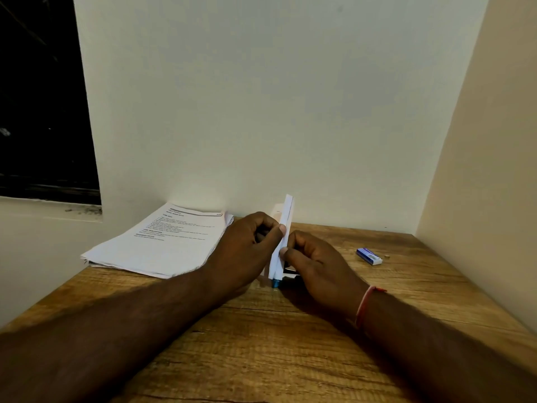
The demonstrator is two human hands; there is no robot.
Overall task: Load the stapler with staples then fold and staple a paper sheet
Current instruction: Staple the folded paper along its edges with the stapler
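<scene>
Both clamped: left grip (247, 248), right grip (316, 263) pinch folded paper sheet (286, 222) between them | we judge it light, floppy | hold near crease

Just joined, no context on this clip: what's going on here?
A person holds a folded sheet on edge between both hands: the left hand and the right hand pinch it from either side. Its near end sits at a stapler, mostly hidden; whether it is being pressed cannot be told. On the table, a paper stack lies to the left and a staple box to the right, neither touched.
</scene>
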